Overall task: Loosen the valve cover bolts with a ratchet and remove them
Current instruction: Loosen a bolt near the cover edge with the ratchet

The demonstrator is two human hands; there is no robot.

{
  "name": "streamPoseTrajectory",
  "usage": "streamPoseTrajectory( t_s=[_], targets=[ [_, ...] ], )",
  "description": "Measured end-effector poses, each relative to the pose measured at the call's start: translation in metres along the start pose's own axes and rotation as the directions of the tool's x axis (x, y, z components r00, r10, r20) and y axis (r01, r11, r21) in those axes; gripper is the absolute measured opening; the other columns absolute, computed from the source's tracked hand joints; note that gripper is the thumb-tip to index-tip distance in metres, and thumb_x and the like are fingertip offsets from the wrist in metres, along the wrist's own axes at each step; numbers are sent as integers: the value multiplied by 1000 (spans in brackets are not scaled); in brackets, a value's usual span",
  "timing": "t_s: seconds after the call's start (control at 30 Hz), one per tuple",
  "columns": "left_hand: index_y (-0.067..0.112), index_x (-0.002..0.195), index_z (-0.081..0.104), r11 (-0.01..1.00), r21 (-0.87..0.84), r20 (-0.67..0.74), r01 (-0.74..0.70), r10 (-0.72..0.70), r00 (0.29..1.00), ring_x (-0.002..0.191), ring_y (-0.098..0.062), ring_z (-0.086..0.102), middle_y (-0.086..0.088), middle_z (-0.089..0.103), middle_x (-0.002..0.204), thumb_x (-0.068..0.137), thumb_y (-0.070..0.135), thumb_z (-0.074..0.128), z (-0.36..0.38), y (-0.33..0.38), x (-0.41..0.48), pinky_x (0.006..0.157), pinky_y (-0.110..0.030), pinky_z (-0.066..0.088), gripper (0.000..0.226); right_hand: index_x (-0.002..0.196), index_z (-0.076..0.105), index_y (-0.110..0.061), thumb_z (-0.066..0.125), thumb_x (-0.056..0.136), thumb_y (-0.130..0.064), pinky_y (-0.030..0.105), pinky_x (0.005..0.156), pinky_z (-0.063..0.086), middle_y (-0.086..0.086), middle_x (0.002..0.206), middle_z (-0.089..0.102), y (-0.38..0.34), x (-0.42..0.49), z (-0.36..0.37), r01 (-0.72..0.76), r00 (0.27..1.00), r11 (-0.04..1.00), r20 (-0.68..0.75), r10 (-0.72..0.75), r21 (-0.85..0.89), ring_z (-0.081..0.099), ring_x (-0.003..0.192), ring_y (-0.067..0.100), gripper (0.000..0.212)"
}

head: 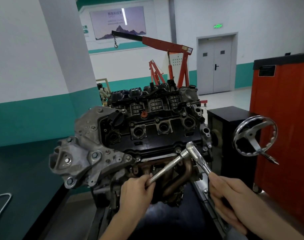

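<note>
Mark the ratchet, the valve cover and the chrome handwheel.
ratchet (199, 158): head view, on its chrome handle.
valve cover (152, 134): head view, black panel between two plug wells.
chrome handwheel (251, 135): head view, on its hub.

Poster (118, 21), green sign (217, 26): lettering too blurred.

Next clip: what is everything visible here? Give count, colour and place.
engine: one, grey, centre, on a stand
valve cover: one, black, on top of the engine
ratchet: one, silver, before the engine's near edge
extension bar: one, silver, running from the ratchet head down-left
handwheel: one, chrome, right of the engine
cabinet: one, red, far right
hoist: one clear, red, behind the engine
door: one double, grey, back wall
left hand: grips the extension bar's end
right hand: grips the ratchet handle
</note>
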State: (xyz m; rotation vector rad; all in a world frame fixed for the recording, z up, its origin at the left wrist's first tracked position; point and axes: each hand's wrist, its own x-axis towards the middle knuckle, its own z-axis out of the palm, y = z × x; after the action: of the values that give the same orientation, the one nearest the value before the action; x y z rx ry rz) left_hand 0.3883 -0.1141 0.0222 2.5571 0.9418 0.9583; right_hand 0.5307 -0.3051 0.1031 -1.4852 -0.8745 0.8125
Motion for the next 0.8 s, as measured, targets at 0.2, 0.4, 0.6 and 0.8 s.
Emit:
streamPoseTrajectory(
  t_s=[0.2,0.4,0.6,0.8],
  targets=[
    [13,54,54,955,241,-272,-170,235,933,33,-19,48,2,51,42,68,6,84,-8,19,22,37,-21,29,34,61,38,-5,42,91,-42,19,33,20,9,40,27,45,-23,16,172,970,982,-189,-155,78,23,31,14,48],
    [5,87,54,920,-59,-228,-386,364,903,83,-23,46,-7,52,88,96,10,55,16,95,87,77,-35,39,10,57,38,-3,37,93,-45,23,33,26,11,37,36,18,-20,-20,357,846,922,-366,-387,-149,30,29,16,56],
    [-5,97,59,853,-185,-292,-489,427,856,92,-30,48,-18,58,99,96,-3,49,62,163,142,80,-34,37,11,54,42,-5,32,98,-44,23,36,36,9,35,41,10,5,-64,366,706,849,-480,-521,-382,37,28,20,59],
    [-5,98,61,863,-310,-252,-400,331,909,95,-31,50,-18,59,99,99,-1,47,99,165,151,79,-39,41,14,61,45,-2,34,100,-35,45,51,44,7,39,42,27,29,-84,275,708,854,-508,-490,-441,40,36,21,52]
  ],
)
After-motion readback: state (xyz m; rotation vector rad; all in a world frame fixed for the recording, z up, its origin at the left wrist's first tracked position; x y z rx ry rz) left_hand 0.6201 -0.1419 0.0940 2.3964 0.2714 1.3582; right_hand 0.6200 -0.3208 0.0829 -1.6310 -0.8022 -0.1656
